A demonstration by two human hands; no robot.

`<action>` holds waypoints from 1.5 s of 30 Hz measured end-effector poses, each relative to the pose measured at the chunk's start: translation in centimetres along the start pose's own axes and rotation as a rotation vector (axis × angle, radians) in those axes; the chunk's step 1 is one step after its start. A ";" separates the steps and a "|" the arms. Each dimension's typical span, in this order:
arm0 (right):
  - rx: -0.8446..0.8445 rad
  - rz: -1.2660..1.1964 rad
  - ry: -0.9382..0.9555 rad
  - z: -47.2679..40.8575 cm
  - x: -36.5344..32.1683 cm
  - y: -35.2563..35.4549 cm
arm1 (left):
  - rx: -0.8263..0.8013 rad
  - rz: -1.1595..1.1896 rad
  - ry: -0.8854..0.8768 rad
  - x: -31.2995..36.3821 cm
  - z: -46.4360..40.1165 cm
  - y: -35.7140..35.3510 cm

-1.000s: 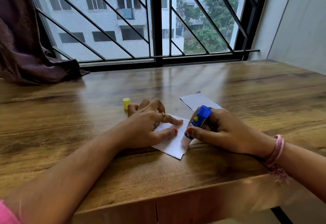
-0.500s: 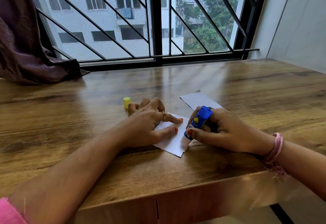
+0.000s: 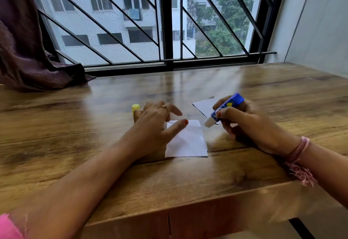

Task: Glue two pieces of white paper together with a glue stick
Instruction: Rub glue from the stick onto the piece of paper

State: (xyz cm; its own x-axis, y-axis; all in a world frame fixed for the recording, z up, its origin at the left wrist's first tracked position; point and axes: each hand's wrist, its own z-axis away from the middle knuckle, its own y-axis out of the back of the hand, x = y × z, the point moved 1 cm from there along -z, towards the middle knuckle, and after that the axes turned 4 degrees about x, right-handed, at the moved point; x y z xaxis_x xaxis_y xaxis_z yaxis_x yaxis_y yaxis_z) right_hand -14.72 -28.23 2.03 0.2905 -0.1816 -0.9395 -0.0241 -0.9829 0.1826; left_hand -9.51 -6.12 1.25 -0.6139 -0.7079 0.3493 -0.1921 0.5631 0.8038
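A small white paper point(image 3: 187, 140) lies flat on the wooden table point(image 3: 75, 125) in front of me. My left hand point(image 3: 152, 125) rests on its left edge, fingers spread, thumb on the sheet. My right hand point(image 3: 244, 124) grips an uncapped blue glue stick point(image 3: 225, 109), tilted, its white tip just above the table right of the paper's top corner. A second white paper point(image 3: 204, 106) lies farther back, partly hidden behind the glue stick and my right hand. The yellow cap point(image 3: 135, 108) stands behind my left hand.
A barred window point(image 3: 165, 22) runs along the table's far edge. A dark purple curtain point(image 3: 28, 60) drapes onto the table at the back left. A grey wall point(image 3: 320, 22) closes the right side. The table's front edge is near my forearms.
My right hand lifted the glue stick off the paper and moved it right and back. The near paper now lies squarer to me, with my left hand still on it.
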 end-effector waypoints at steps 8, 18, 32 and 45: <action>-0.139 0.140 0.077 0.4 -0.4 -0.5 | -0.165 -0.076 -0.080 0.1 0.3 0.1; -0.207 0.268 0.178 0.6 -0.5 -0.9 | -0.200 -0.090 -0.029 0.0 0.2 -0.2; -0.267 0.275 0.193 0.8 -0.6 -1.0 | -0.251 -0.091 -0.024 0.1 0.0 0.0; -0.324 0.254 0.212 0.8 -0.7 -0.9 | -0.277 -0.099 -0.013 0.2 0.0 0.1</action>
State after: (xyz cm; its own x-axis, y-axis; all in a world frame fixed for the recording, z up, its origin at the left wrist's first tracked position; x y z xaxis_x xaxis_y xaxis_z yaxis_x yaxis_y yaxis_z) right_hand -15.68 -27.20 2.24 0.5040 -0.3723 -0.7794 0.1709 -0.8415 0.5125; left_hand -9.59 -6.19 1.40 -0.6125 -0.7474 0.2575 -0.0366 0.3522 0.9352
